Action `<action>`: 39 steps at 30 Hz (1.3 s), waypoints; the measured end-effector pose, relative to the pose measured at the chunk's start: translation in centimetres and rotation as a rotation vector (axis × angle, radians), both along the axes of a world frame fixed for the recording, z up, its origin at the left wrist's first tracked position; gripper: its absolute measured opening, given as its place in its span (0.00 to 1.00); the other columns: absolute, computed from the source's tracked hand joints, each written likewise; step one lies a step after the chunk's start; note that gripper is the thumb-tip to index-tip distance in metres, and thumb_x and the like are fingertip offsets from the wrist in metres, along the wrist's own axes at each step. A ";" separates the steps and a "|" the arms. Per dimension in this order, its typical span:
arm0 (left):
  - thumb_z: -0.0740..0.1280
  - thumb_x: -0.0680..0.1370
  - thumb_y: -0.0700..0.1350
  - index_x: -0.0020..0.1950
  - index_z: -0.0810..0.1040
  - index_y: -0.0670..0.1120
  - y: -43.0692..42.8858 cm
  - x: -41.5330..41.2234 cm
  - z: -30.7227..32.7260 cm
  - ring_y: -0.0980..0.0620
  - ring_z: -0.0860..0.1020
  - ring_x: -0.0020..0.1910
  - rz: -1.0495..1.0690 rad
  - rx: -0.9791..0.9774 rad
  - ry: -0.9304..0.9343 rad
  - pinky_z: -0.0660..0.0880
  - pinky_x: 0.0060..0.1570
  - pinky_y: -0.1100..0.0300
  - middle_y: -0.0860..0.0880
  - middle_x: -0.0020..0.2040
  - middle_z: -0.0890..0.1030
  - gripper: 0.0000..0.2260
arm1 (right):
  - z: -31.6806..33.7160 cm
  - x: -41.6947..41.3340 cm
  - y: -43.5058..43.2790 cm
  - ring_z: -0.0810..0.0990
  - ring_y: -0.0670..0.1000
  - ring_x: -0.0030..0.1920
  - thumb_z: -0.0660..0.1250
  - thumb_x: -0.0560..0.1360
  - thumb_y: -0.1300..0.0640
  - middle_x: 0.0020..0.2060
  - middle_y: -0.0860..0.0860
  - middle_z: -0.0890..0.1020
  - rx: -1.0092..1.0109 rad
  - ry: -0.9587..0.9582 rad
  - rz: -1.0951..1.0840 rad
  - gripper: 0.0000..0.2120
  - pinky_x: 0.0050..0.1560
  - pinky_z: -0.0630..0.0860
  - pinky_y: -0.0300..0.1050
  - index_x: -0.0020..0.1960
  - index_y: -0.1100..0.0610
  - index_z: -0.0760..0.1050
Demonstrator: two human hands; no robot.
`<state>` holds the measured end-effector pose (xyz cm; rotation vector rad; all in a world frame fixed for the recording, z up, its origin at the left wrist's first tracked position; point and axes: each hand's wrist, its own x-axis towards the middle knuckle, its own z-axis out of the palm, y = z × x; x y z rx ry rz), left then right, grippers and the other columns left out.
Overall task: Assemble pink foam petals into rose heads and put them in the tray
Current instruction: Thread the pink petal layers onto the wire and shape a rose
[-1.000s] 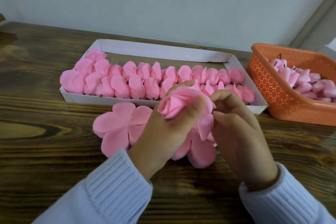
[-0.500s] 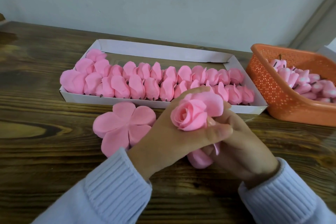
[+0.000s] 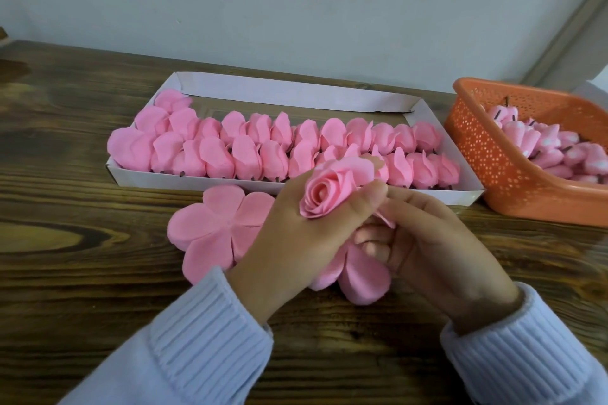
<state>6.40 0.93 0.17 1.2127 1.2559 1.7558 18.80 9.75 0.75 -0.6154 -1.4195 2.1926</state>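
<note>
Left hand point(image 3: 296, 240) above bench point(image 3: 82, 273), fingers and thumb wrapped round rose head point(image 3: 325, 197). Right hand point(image 3: 437, 240) just beside, fingers curled, pinching its outer petal point(image 3: 384, 220). Tray point(image 3: 296, 93) beyond both hands.

One tray point(image 3: 296, 96), one basket point(image 3: 493, 171), two flat petal sheets point(image 3: 214, 227) point(image 3: 363, 278), one held rose head point(image 3: 324, 196).

One head-worn wide-angle camera looks forward and down, close over left hand point(image 3: 296, 240), right hand point(image 3: 437, 246) and bench point(image 3: 75, 299).

Left hand point(image 3: 296, 240) grips rose head point(image 3: 324, 196) — right hand point(image 3: 437, 240) seemingly pinches its outer petal point(image 3: 385, 220); tray point(image 3: 296, 93) behind.
</note>
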 end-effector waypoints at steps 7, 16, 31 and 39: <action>0.69 0.77 0.48 0.48 0.84 0.55 0.3 0.2 -0.1 0.64 0.80 0.47 0.041 0.084 0.023 0.75 0.46 0.72 0.52 0.46 0.85 0.04 | -0.6 0.1 -0.8 0.83 0.51 0.35 0.71 0.73 0.61 0.36 0.52 0.84 0.805 -0.053 -0.445 0.02 0.35 0.80 0.42 0.45 0.59 0.79; 0.68 0.74 0.49 0.48 0.83 0.61 0.1 0.4 0.2 0.64 0.81 0.49 -0.082 0.051 0.091 0.73 0.48 0.73 0.61 0.47 0.83 0.07 | -0.3 0.3 -1.4 0.80 0.43 0.36 0.67 0.74 0.58 0.36 0.43 0.81 1.196 0.030 -0.609 0.01 0.38 0.76 0.36 0.44 0.55 0.77; 0.73 0.68 0.42 0.39 0.80 0.56 -0.2 0.0 0.5 0.62 0.79 0.38 -0.170 0.139 0.012 0.75 0.40 0.68 0.59 0.35 0.80 0.08 | -0.8 -0.3 -0.8 0.73 0.44 0.25 0.57 0.81 0.65 0.29 0.48 0.77 0.317 0.005 -0.146 0.07 0.23 0.67 0.36 0.51 0.62 0.73; 0.75 0.67 0.42 0.41 0.77 0.48 -0.2 0.2 0.5 0.50 0.78 0.26 -0.173 0.084 0.016 0.77 0.27 0.58 0.49 0.33 0.79 0.09 | -0.4 -0.4 -1.1 0.66 0.51 0.20 0.66 0.73 0.57 0.22 0.60 0.71 0.169 -0.103 -0.034 0.15 0.18 0.54 0.31 0.51 0.68 0.69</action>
